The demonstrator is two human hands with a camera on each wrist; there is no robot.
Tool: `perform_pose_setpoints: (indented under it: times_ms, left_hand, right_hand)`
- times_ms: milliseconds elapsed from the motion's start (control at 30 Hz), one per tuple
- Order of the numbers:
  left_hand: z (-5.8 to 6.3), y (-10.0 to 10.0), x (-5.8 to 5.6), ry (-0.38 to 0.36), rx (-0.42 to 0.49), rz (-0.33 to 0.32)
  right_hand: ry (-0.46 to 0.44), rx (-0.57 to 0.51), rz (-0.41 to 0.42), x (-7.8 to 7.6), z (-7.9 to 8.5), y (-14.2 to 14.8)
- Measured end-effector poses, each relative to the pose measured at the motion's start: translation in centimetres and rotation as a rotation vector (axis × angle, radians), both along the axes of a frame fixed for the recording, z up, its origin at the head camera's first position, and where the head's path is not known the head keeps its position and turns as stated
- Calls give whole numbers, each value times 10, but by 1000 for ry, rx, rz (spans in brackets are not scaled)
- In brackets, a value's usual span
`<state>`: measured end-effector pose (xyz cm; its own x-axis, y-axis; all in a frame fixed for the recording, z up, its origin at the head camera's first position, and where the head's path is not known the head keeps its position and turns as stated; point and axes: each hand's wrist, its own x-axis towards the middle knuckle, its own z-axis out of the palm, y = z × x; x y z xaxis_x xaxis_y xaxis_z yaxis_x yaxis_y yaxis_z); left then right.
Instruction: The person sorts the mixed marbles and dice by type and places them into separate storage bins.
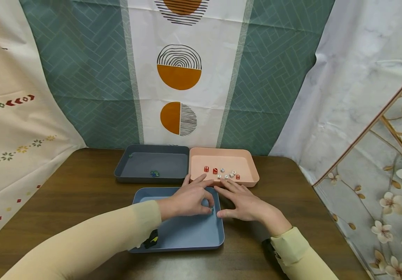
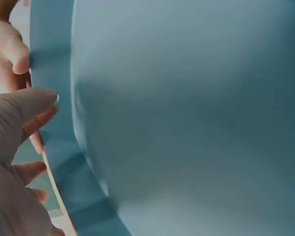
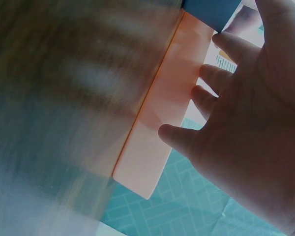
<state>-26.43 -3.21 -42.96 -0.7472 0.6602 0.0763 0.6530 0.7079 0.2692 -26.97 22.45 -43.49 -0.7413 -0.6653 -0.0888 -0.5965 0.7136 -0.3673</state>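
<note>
My left hand [image 1: 190, 198] reaches over the light blue tray [image 1: 187, 237], near its right wall. Its thumb and index finger pinch a small glassy blue-green piece [image 1: 212, 209], mostly hidden by the fingertips; in the left wrist view only a pale glint shows there. My right hand [image 1: 248, 202] is spread with its fingers extended, beside the blue tray's right edge and by the front wall of the pink tray [image 1: 222, 153]. Several red dice [image 1: 215, 171] and white dice [image 1: 231, 175] lie in the pink tray.
Left of the pink tray stands a dark grey tray [image 1: 138, 163] with several small blue and green glassy pieces [image 1: 154, 173]. All three trays rest on a brown wooden table [image 1: 82, 194]. Patterned cloths [image 1: 274, 77] hang behind and at both sides.
</note>
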Motion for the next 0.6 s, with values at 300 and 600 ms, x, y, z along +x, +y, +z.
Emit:
perform_pose_setpoints:
  times_ms: [300,600]
  left_hand:
    - [7,-17,-1,-6,58,67]
    - [17,-40,-5,39,84,130]
  right_hand:
    - [3,1,-13,1,0,-1]
    - [9,-8,-2,2,3,-2]
